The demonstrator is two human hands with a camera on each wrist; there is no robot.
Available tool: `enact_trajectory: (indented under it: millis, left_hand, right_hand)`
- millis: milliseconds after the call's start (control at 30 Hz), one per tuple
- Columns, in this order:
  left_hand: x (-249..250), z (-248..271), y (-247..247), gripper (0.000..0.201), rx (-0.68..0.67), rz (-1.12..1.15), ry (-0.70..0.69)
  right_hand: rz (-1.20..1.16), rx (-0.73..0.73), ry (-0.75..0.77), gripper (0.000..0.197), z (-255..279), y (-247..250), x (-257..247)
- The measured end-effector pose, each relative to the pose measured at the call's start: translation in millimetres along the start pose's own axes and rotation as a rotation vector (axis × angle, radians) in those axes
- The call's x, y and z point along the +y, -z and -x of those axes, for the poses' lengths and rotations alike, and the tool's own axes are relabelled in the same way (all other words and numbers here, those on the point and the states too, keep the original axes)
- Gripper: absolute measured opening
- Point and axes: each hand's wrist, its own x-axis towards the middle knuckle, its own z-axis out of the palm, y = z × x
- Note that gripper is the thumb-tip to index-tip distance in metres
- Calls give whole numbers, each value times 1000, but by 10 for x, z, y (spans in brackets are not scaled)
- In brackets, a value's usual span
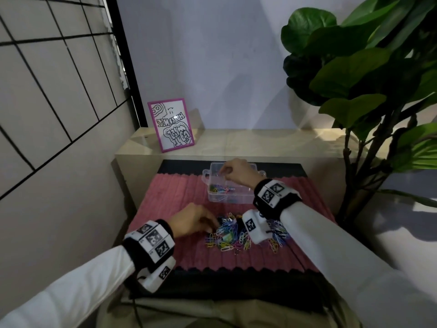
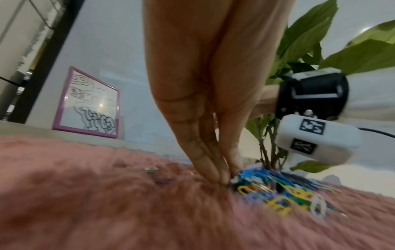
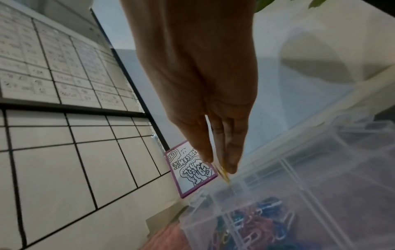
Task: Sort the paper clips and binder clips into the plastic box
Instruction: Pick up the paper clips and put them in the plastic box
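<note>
A heap of coloured paper clips and binder clips (image 1: pixel 234 235) (image 2: pixel 278 191) lies on the pink mat. My left hand (image 1: pixel 211 227) (image 2: pixel 226 181) reaches down at the heap's left edge, thumb and fingertips pinched together on a small clip there; its kind is unclear. The clear plastic box (image 1: pixel 236 200) (image 3: pixel 299 169) stands behind the heap. One of its near compartments holds coloured paper clips (image 1: pixel 220 189) (image 3: pixel 262 223). My right hand (image 1: pixel 223 171) (image 3: pixel 222 166) hovers over the box's far left part, pinching a yellow paper clip (image 3: pixel 224 172).
The pink fuzzy mat (image 1: pixel 179 197) lies on a black base. A purple-framed drawing (image 1: pixel 170 125) leans on the ledge behind. A large leafy plant (image 1: pixel 366 67) stands at the right and a tiled wall at the left. My right wrist camera (image 1: pixel 256 229) hangs over the heap.
</note>
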Motion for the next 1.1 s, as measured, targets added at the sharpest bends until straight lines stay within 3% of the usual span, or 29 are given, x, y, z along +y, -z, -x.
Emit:
enact_trajectory:
  millis: [167,467,633,767,900,1000,1100]
  left_hand:
    - [88,-62,-149,56,-45,-113,62]
    - [32,-18,-159,51,81,-101,33]
    - [-50,24,-102,41,134,-31,13]
    - [-156,73,3,17,124,122,77]
    - [-225,126,76,23,140,422,126]
    - [-248,141,112,20,169,488,102]
    - [-242,136,159,18,193,534,85]
  right_hand:
    - [79,0,133,21,309,-34,31]
    - [240,-329,327,14,837,-320,-22]
    - [339,-300,338,12,834,-492,-38]
    - [141,-244,254,11,782,-412,3]
    - [-270,-200,70,14,773,-235,53]
    - [-509,-196,-56,9,786,-132,102]
    - [-598,-202,-88,6,747,-50,133]
